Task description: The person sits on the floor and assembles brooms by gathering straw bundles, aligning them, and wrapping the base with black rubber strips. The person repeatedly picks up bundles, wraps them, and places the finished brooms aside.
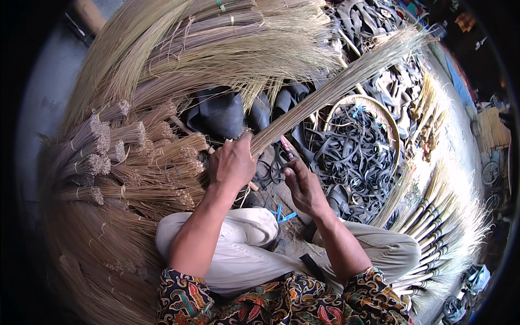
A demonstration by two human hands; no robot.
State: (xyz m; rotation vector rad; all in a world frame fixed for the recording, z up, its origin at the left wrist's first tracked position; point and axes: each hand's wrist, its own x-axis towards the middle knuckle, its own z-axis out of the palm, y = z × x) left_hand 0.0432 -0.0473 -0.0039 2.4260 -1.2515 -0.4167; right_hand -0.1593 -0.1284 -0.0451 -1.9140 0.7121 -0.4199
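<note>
My left hand (233, 162) is wrapped round the butt end of a long bundle of broom straw (330, 89). From my fist the bundle slants up to the far right, its fine tips fanned out. Just right of it, my right hand (304, 187) is closed on a slim, pointed tool (287, 147) with a reddish surface; its exact kind is unclear. The tool's tip lies close beside the straw, and I cannot tell whether they touch. Below my hands, blue strips (281, 214) rest on the ground between my folded legs.
Tied straw bundles (124, 138) are heaped at left, with longer straw (233, 59) piled at the far side. A round woven basket (398, 132) holds black rubber strips (352, 157). Rubber sheets (219, 111) lie beyond my left hand. Several bound brooms (433, 233) fan out at right.
</note>
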